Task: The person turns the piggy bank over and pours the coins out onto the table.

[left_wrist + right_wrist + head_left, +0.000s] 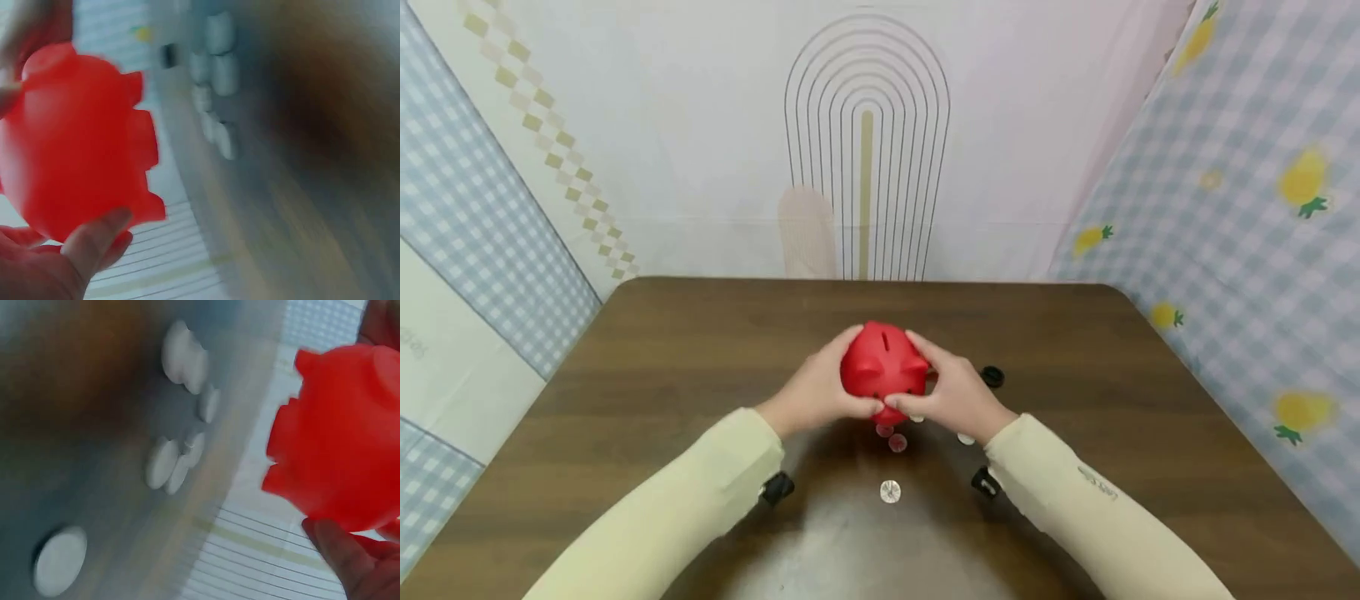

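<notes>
A red piggy bank [886, 360] hangs in the air over the table, its coin slot facing up in the head view. From the left my left hand [817, 385] grips its side, thumb across the front and fingers behind. My right hand [957, 393] holds the opposite side the same way, the two thumbs nearly meeting at the snout. In the left wrist view the stubby feet of the bank [75, 144] stand clear of the tabletop. Below and nearer lie several round silver coins, among them one coin [890, 492] in front.
A brown wooden table [700, 333] spreads beneath. On it a small black round piece [992, 377] lies just beyond my right hand. More coins [164, 464] lie grouped in the right wrist view. Patterned cloth [700, 125] hangs behind the table and along both sides.
</notes>
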Demonstrator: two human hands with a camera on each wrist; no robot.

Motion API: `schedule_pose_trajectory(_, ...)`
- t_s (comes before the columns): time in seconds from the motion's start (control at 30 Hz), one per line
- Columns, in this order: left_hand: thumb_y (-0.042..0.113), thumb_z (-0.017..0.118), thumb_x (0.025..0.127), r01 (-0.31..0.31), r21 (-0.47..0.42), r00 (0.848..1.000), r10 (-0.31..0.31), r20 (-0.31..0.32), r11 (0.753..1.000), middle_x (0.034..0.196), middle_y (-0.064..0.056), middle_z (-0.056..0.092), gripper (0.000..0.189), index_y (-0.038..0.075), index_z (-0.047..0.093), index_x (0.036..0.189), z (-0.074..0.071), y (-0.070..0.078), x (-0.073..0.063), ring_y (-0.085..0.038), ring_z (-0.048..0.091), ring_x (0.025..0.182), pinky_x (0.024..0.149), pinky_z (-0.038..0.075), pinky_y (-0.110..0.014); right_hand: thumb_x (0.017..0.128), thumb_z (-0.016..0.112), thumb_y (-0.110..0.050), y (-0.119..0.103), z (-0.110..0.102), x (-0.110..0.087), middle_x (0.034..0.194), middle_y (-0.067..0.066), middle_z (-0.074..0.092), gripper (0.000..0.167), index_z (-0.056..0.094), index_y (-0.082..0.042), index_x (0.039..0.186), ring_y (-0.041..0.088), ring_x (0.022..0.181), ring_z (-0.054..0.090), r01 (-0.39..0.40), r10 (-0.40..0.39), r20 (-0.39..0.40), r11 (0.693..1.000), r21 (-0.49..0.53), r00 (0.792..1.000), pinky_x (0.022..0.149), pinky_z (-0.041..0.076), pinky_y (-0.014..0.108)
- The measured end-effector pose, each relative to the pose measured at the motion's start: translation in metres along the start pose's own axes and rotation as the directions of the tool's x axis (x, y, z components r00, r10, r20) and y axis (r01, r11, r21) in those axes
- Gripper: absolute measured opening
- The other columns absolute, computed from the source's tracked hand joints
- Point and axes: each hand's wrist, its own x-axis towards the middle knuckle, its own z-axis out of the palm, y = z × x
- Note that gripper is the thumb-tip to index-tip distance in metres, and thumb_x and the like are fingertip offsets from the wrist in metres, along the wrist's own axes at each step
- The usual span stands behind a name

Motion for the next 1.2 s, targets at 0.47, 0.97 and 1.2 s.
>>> schedule_pose_trajectory(0.47, 0.016, 0.083, 0.070, 0.077, -0.047, 0.997, -0.076, 0.005, 0.996, 0.139, -0.005, 0.045, 0.095, 0.013, 0.029, 0.149, 0.008, -0.002, 0.010, -0.027, 0.050, 0.118, 0.083, 0.056, -0.040, 0.077, 0.081, -0.025, 0.008, -0.004, 0.002, 0.133, 0.008, 0.054, 0.086, 0.036, -0.012, 0.149, 0.024, 0.109, 0.058, -0.039, 0.039, 0.002, 0.999, 0.009, 0.999, 0.081, 0.057, 0.039)
schedule_pose_trajectory(0.97, 0.017, 0.083, 0.070, 0.081, -0.023, 0.997, -0.081, 0.005, 0.996, 0.143, -0.008, 0.038, 0.096, 0.022, 0.030, 0.150, 0.021, -0.001, 0.036, -0.027, 0.045, 0.122, 0.085, 0.055, -0.042, 0.076, 0.083, -0.019, 0.025, -0.019, 0.000, 0.133, 0.012, 0.055, 0.086, 0.036, -0.007, 0.148, 0.027, 0.107, 0.060, 0.002, 0.000, -0.099, 1.000, 0.026, 0.995, 0.083, 0.056, 0.041)
schedule_pose_trajectory(1.2, 0.016, 0.083, 0.070, 0.065, -0.034, 0.998, -0.064, 0.026, 0.997, 0.143, -0.007, 0.039, 0.097, 0.021, 0.030, 0.151, 0.025, -0.002, 0.046, -0.025, 0.044, 0.123, 0.086, 0.055, -0.040, 0.076, 0.083, -0.021, 0.030, -0.026, 0.001, 0.134, 0.012, 0.055, 0.087, 0.036, -0.009, 0.148, 0.028, 0.107, 0.060, -0.020, 0.023, -0.101, 0.999, 0.025, 0.995, 0.084, 0.056, 0.042)
